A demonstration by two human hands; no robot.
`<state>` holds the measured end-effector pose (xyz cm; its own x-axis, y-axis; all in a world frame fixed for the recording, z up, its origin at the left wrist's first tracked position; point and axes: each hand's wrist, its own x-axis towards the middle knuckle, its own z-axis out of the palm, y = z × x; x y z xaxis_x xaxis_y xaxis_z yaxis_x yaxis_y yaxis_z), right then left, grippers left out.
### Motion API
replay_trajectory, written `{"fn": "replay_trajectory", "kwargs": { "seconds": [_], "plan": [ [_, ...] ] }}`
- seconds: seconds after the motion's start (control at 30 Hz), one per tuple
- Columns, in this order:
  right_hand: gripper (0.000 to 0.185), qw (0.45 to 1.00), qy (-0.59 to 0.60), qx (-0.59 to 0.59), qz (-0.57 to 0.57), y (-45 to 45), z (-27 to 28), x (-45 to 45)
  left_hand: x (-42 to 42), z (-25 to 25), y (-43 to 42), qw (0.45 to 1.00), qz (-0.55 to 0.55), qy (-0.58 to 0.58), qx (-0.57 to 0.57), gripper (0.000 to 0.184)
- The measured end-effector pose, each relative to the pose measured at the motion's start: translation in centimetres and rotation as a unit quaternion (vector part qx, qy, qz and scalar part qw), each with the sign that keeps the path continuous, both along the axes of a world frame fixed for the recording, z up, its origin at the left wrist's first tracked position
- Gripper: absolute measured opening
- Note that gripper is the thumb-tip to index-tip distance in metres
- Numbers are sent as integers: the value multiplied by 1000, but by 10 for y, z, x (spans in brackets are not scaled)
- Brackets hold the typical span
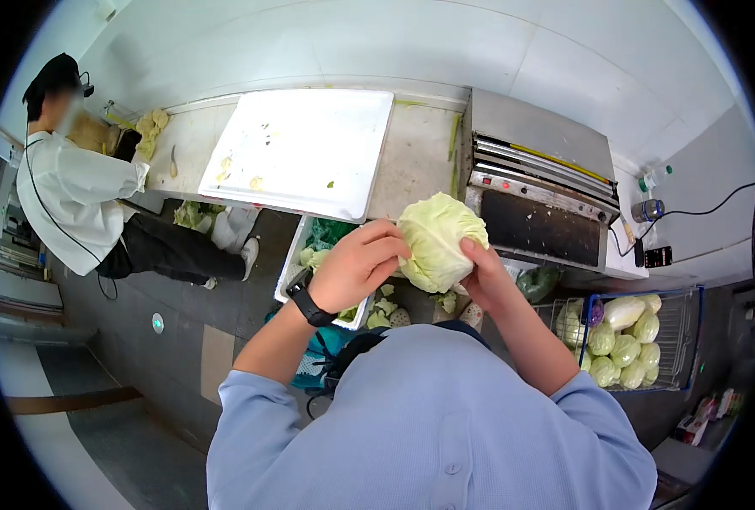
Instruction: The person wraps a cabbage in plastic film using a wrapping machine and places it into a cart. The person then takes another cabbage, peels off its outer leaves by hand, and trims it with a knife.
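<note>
A pale green cabbage [442,241] is up in front of my body, near the worktop's front edge. My right hand [489,279] grips its right side, the thumb on the leaves and the other fingers partly hidden beneath. At the cabbage's left edge, my left hand [362,259], with a black watch on the wrist, has its fingers curled and their tips pressed on the outer leaves. Below my left hand, a white crate [292,255] on the floor holds loose leaves and a green bag, partly covered by my arm.
A white board [305,144] with leaf scraps lies on the worktop [415,161]. Right of it stands a wrapping machine [540,204]. A wire cart [683,340] holds several wrapped cabbages [625,349]. At far left, a person in white [80,195] stands at the counter.
</note>
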<state>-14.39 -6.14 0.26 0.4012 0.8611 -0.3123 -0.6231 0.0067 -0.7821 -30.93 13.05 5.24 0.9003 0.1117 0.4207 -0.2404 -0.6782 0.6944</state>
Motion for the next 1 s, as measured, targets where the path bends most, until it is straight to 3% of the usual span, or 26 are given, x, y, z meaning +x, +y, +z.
{"fn": "replay_trajectory", "kwargs": {
  "seconds": [0.17,0.3,0.4,0.43,0.53,0.57,0.67,0.73,0.8,1.0],
  "plan": [
    [76,1000,10,3,-21,5,-11,-10,-21,1,-16,997,75,-3,0,20],
    [71,995,79,-10,-56,15,-2,-17,-49,-3,-19,998,53,35,-21,19],
    [73,991,116,9,-66,16,-7,0,-71,-27,-3,986,145,79,-36,21],
    [73,989,126,12,-72,15,-6,3,-77,-34,4,968,203,142,-50,25],
    [74,985,154,68,-34,13,-5,5,-87,-44,16,934,242,240,105,32],
    [74,981,176,87,-13,14,-4,5,-81,-45,18,928,233,273,100,40],
    [76,971,213,111,11,20,-3,-6,-46,-11,0,982,168,49,-66,54],
    [77,967,233,104,-2,25,1,-15,-24,5,-12,988,141,-21,-52,60],
    [78,963,255,79,-33,25,8,-20,-11,4,-18,992,97,-39,-78,53],
    [83,961,224,149,59,3,-6,-2,-2,-7,-18,990,74,-60,-103,37]
  ]
}}
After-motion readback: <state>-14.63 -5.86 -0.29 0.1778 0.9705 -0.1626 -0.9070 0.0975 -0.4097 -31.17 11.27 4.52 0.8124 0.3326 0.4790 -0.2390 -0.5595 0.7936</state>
